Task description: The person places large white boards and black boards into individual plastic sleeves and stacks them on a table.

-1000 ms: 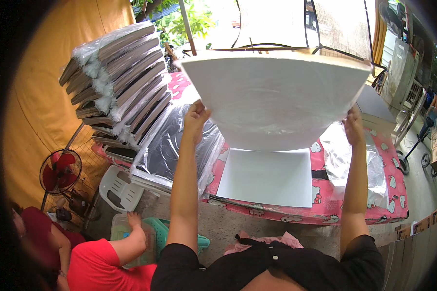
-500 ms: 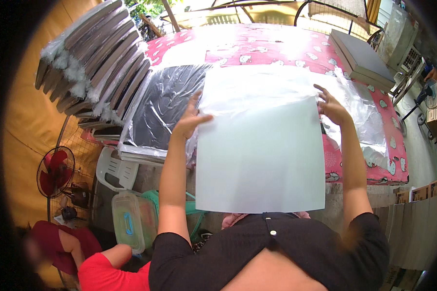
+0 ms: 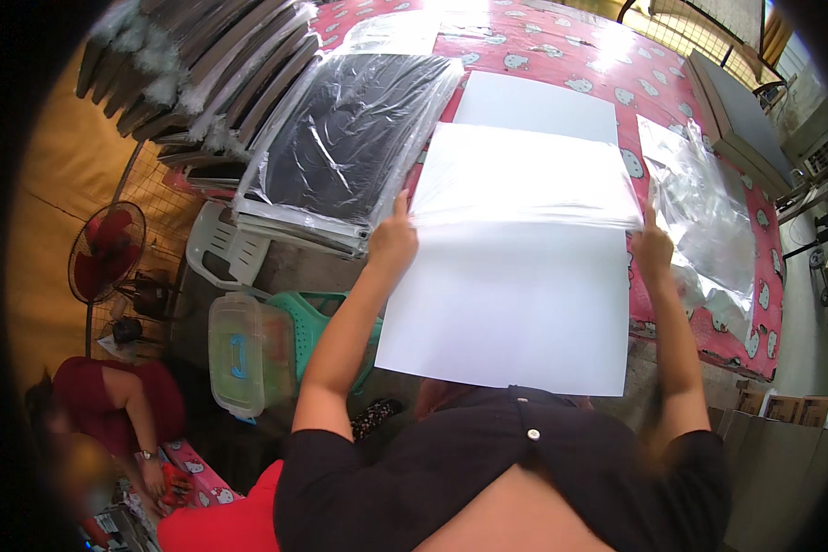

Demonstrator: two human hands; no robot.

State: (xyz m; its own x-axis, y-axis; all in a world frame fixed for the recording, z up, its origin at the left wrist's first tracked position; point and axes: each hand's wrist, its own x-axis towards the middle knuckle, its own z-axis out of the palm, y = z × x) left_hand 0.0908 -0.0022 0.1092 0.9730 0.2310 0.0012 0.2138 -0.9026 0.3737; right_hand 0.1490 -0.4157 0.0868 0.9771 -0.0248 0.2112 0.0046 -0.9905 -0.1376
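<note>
Nearest, the person's two forearms rise from the lower edge, and between them hangs a large white sheet [image 3: 511, 313], its near edge over the person's chest and its far part reaching past the near edge of the worktop [image 3: 708, 101]. The left hand [image 3: 392, 241] pinches the sheet's left edge, thumb and fingers closed on it with one finger pointing up; the right hand [image 3: 653, 253] grips the right edge in the same way. The far half of the sheet sits under a clear plastic sleeve [image 3: 524, 175], whose open mouth lies level with both hands.

A second ago the sheet was held high and upright in front of the person, well above the worktop; half a second ago it had tipped forward and down. Now it lies lower and flatter, and the plastic covers its far half, so the bagging looks about half done, with the near half bare.

Beyond the hands, a second white sheet [image 3: 535, 106] lies flat on the red patterned cloth, its near edge hidden under the sleeve. Toward the right edge of the worktop lies a loose heap of clear plastic bags [image 3: 708, 212]. At the left edge, a stack of dark boards wrapped in plastic [image 3: 350, 138] overhangs the worktop. Off the worktop to the left stand a white plastic chair [image 3: 221, 253], a clear storage box [image 3: 239, 354] and a red fan [image 3: 106, 253]; another person in red [image 3: 110, 405] sits at the lower left.
</note>
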